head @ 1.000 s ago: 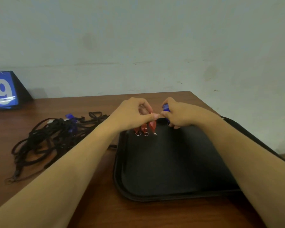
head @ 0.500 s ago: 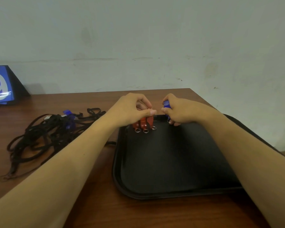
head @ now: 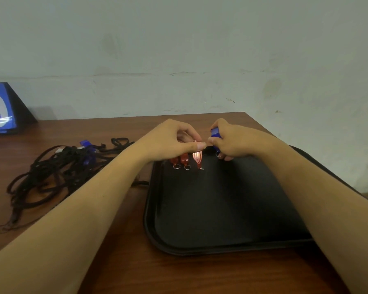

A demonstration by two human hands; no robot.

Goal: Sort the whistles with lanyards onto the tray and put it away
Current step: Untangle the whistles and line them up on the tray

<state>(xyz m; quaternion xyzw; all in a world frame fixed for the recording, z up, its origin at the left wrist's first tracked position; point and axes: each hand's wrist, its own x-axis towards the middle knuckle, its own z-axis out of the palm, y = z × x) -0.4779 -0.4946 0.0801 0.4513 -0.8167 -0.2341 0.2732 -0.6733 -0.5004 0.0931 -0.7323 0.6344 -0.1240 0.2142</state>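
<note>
Head cam: left hand pinches red whistle over tray; right hand grips blue whistle. Lanyards piled on table at left.

Bare test room — scuffed wall, number card.

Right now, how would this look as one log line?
left hand: pinching red whistle | right hand: holding blue whistle | tray: two red whistles

Left hand apparently pinches a red whistle; right hand grips a blue whistle over the tray.
</note>
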